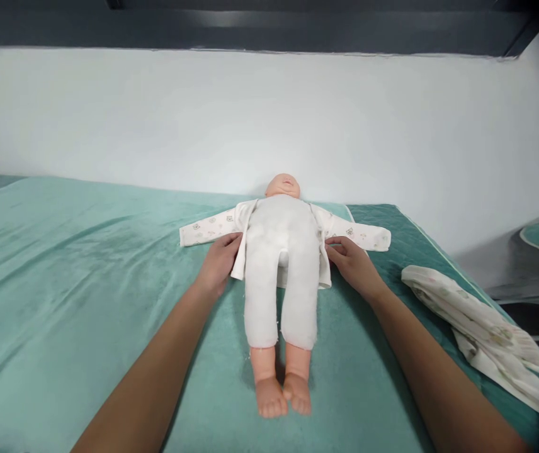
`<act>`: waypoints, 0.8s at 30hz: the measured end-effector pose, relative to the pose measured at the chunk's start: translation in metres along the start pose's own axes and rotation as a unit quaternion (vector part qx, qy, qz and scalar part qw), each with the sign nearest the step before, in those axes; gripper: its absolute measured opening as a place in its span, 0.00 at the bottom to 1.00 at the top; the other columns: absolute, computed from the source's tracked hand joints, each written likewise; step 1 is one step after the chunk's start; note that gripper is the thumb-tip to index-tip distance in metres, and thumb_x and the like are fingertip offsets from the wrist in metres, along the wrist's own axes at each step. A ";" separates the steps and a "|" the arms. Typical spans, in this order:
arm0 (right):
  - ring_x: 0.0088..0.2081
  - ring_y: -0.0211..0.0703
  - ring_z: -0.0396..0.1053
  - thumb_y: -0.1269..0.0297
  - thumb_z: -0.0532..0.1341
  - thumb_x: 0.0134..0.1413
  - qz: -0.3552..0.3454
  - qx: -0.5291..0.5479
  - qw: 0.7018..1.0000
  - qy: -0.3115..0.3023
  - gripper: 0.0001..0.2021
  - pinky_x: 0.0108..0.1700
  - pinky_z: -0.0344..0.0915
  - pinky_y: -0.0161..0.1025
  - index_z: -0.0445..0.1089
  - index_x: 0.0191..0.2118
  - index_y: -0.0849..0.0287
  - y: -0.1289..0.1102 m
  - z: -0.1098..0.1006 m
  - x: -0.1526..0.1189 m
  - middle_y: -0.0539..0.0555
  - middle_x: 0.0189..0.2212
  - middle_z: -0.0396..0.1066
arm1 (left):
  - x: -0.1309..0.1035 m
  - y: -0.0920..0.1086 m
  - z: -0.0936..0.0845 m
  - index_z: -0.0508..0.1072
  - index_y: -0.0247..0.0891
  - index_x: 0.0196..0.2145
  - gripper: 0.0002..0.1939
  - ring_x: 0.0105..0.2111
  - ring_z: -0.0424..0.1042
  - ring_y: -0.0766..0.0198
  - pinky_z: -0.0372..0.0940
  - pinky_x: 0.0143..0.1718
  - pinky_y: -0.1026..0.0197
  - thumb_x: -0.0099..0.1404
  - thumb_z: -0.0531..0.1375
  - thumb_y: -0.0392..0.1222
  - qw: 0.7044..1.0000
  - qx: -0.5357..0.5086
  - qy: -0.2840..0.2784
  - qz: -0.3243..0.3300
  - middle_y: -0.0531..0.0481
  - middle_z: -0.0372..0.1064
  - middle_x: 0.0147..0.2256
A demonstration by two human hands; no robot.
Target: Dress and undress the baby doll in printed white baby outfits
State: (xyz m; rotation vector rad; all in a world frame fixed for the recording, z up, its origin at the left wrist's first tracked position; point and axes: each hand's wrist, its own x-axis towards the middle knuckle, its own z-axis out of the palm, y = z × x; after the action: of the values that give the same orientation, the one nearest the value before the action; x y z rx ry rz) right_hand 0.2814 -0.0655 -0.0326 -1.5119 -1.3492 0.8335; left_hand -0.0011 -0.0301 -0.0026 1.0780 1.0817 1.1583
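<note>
A baby doll (281, 236) with a white soft body lies on its back, its head by the wall and its feet toward me. Its arms are in the sleeves of a white printed baby shirt (210, 228), which hangs unfastened at both sides of the body. My left hand (221, 259) pinches the shirt's left edge. At the opposite edge, my right hand (352, 261) has its thumb and fingers closed on the shirt near the doll's side. The fingertips of both hands are partly hidden by the cloth.
A green sheet (85, 283) covers the bed under the doll. Crumpled printed baby clothing (482, 327) lies at the right edge. Behind the bed rises a white wall (269, 113), with a dark beam (269, 28) above it.
</note>
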 end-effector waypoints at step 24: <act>0.31 0.41 0.68 0.53 0.66 0.50 0.010 0.074 0.997 -0.006 0.20 0.33 0.62 0.38 0.65 0.46 0.54 0.006 0.002 0.004 0.47 0.29 0.72 | 0.001 -0.001 -0.003 0.75 0.40 0.40 0.15 0.30 0.67 0.70 0.62 0.31 0.66 0.54 0.70 0.41 0.989 -0.086 0.047 0.106 0.55 0.67 0.34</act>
State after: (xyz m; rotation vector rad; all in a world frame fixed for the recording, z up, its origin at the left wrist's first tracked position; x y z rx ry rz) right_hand 0.2826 -0.0607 -0.0387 -1.4096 -1.2548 0.9347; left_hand -0.0035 -0.0286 -0.0037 1.0280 0.9351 1.4588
